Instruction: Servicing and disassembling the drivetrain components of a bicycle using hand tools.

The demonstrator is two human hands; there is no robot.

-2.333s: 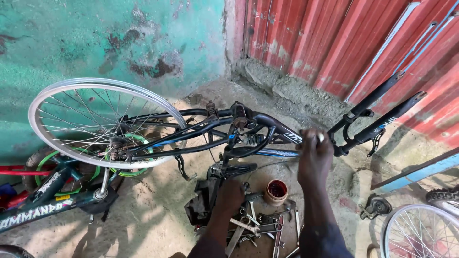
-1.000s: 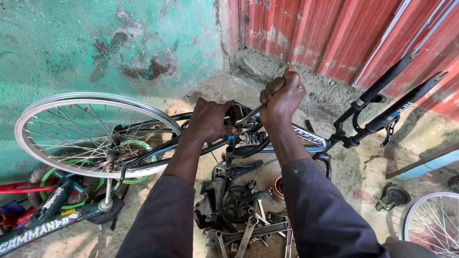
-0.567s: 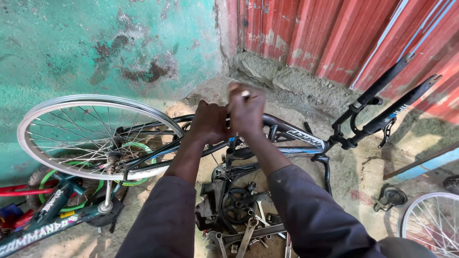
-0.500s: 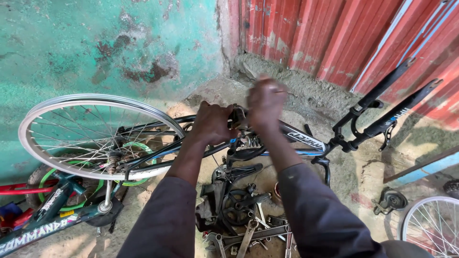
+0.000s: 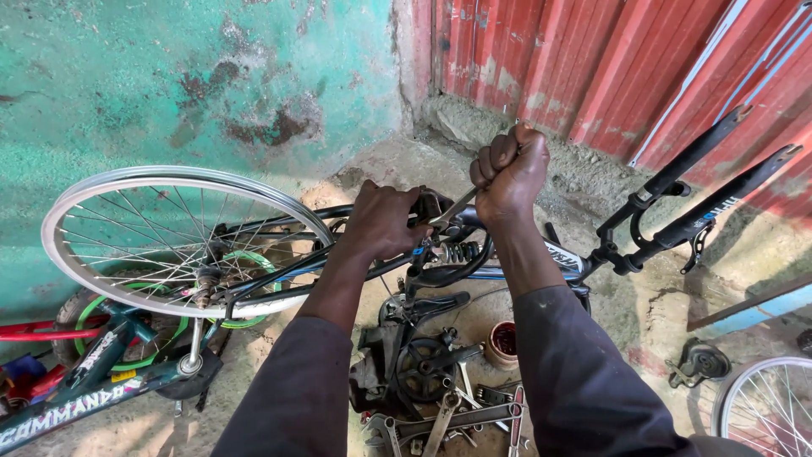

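Lying upturned across the ground, bicycle frame (image 5: 558,254) passing just under both hands, silver wheel (image 5: 182,241) spinning free at left. Crowding the floor below: crankset (image 5: 423,368), loose wrenches (image 5: 440,419), small tin (image 5: 505,343). Clamping the frame with left hand (image 5: 385,222), grip pressed tight; fisting a spanner (image 5: 452,210) in right hand (image 5: 510,172).

White lettering decal on teal bike frame (image 5: 59,415), bottom left.
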